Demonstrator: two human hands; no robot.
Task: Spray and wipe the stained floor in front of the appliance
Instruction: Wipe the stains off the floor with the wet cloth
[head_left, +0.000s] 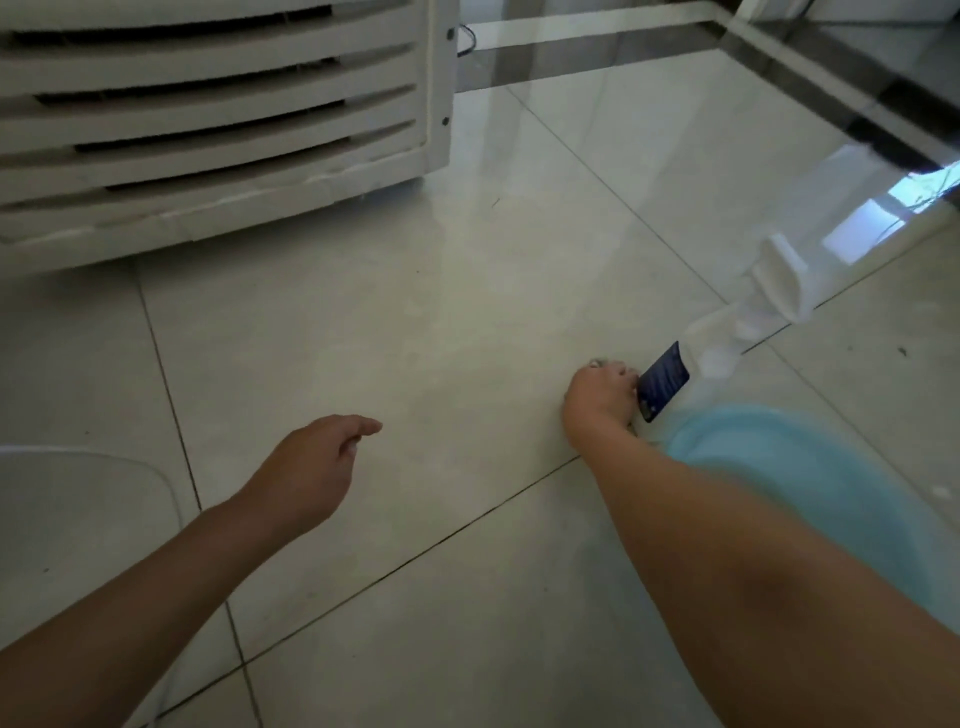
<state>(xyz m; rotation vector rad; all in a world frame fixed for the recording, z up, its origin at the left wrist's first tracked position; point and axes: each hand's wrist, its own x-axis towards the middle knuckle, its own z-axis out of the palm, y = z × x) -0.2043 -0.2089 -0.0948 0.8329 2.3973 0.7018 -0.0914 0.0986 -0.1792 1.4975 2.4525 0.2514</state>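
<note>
Head view. Floor (415, 519) of pale glossy tiles with dark grout lines; a faint dull patch (441, 312) shows on the tile in front of the appliance. Appliance (208, 130), white with a louvred front, stands far left, its lower edge close above the tiles. Left hand (317, 467) hangs over the floor at near centre-left, fingers loose and slightly bent, grasping nothing. Right hand (597, 400) sits low at centre-right, fingers clenched around a small grey wad (597, 362); only scraps of it show at the hand's far and near edges, so what it is cannot be told. Spray bottle (779, 467), clear with pale blue liquid, dark blue label and white trigger head, is just right of that hand, head pointing far-right. It is badly blurred, and whether it lies on the tiles or is lifted cannot be told. Hand and label look to be touching. A dark speck (496, 202) lies near the appliance's right corner.
</note>
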